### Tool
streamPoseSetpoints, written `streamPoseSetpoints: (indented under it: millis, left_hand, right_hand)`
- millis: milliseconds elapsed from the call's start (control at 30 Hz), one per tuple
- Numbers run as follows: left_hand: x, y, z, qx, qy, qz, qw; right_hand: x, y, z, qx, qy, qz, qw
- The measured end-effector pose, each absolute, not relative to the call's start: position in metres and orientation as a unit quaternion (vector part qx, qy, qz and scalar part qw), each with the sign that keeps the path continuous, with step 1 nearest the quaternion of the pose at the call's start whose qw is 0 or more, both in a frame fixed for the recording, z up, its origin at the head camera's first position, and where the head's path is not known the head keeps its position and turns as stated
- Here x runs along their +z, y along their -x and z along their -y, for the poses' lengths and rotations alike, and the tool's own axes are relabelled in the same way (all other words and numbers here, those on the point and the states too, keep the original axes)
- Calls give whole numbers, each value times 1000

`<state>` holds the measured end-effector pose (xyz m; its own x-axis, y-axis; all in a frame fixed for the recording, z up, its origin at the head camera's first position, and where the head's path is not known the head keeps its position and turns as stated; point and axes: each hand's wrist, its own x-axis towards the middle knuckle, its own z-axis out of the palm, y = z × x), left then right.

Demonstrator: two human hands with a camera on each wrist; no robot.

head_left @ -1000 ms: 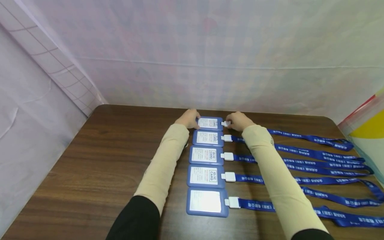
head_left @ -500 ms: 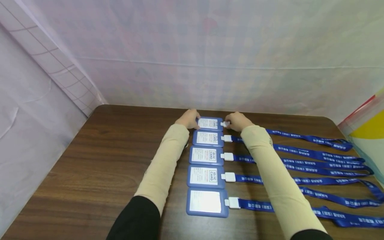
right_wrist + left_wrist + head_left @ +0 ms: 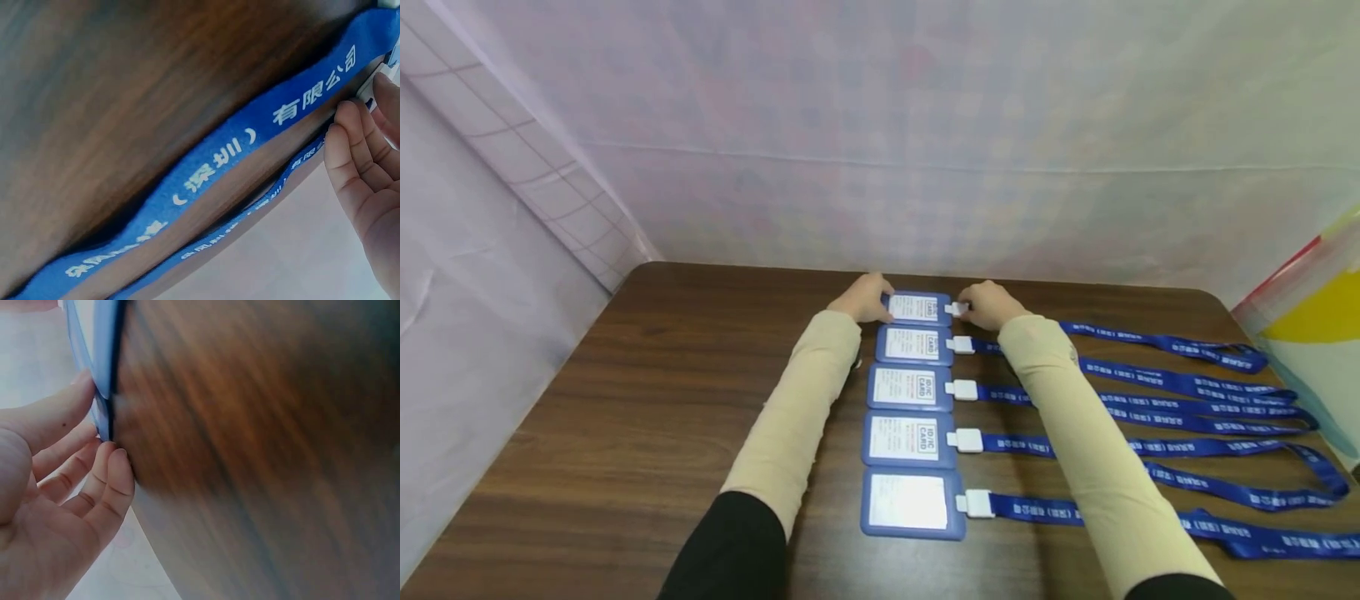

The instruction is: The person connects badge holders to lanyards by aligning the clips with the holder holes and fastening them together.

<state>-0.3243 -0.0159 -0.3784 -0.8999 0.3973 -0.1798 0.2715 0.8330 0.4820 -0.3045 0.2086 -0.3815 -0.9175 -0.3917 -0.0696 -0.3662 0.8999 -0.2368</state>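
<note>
At the far end of a column of blue ID badge holders, my left hand (image 3: 861,298) pinches the left end of the farthest badge holder (image 3: 916,308). In the left wrist view the thumb lies on the corner of that blue holder (image 3: 107,350), with the fingertips against its end. My right hand (image 3: 990,305) pinches the white clip (image 3: 958,309) at the same holder's right end. From this clip a blue lanyard (image 3: 1157,341) with white lettering runs off to the right, partly behind the right sleeve. The right wrist view shows thumb and fingers on the white clip (image 3: 372,84).
Several more badge holders, such as the nearest one (image 3: 913,503), lie below in line, white cards facing up. Their lanyards (image 3: 1037,509) stretch right, partly under the right forearm. The brown wooden table (image 3: 647,433) ends at a white sheet (image 3: 850,208) behind.
The head view has shifted slightly, so everything sits a little further left in it. Both hands keep their hold on the farthest badge holder and its clip.
</note>
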Motion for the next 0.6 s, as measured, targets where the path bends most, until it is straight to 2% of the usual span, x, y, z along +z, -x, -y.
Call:
streamPoseSetpoints:
  millis: [233, 433, 600]
  left_hand:
    - [-374, 323, 19, 211, -208, -945, 137]
    - [-371, 314, 21, 206, -226, -948, 91]
    - [-372, 304, 21, 201, -184, -962, 37]
  right_hand:
    - [-378, 299, -213, -108, 197, -973, 53]
    - [-374, 288, -211, -113, 186, -976, 24]
    - [-371, 277, -208, -118, 174, -978, 8]
